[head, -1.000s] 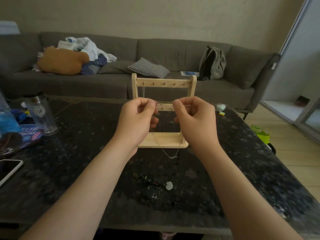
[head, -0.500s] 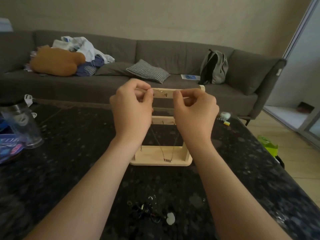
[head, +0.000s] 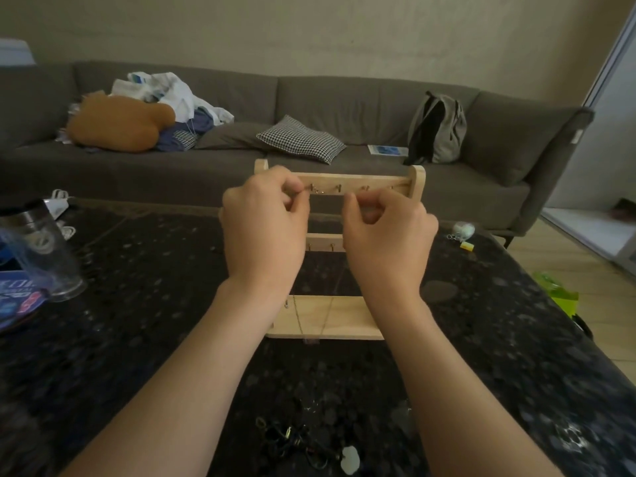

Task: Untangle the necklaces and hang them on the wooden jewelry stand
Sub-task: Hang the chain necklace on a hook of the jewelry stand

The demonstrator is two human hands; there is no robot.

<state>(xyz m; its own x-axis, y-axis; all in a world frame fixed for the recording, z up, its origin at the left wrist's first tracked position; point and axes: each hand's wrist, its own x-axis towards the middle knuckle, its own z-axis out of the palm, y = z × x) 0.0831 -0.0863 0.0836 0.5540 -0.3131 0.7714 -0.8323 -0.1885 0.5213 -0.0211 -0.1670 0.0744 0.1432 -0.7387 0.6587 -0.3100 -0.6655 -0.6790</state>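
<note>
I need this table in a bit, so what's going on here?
A person is hanging a thin necklace on the wooden jewelry stand on the dark table. The left hand and the right hand pinch its chain up by the top bar's hooks, and its loop hangs down to the stand's base. A tangle of other necklaces lies nearer the person, not yet sorted.

Grey sofa (head: 344,98) bears a backpack (head: 437,129) (upright) and checked cushion (head: 301,139).

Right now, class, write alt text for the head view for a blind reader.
Left hand and right hand pinch a thin necklace at the top hooks of a wooden jewelry stand on a dark table; tangled necklaces lie nearer.
</note>
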